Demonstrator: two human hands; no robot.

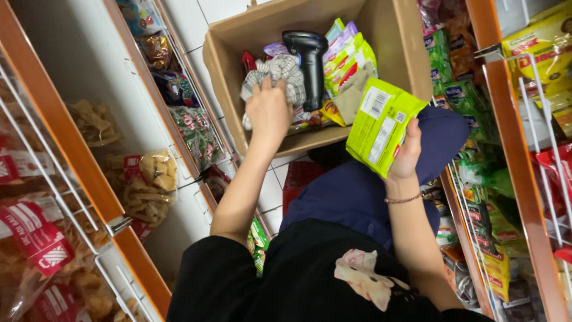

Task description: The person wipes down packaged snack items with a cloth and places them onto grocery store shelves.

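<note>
Left hand (269,110): grips checked cloth (275,77) in box (396,53), scanner (310,59) just right. Right hand (408,155): holds green packet (378,125); more packets (348,56) remain boxed.

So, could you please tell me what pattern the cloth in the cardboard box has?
The cloth under the left hand is checked, grey and white; the head view shows it.

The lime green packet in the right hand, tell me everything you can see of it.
The lime green packet is a flat, glossy plastic pouch, held tilted with its back to the camera. That side carries a white label panel with a barcode, blocks of small print and a bit of red near the lower edge. The right hand grips its lower right edge, thumb on the back. It hangs in the air in front of the cardboard box, above the person's dark blue trouser knee.
</note>
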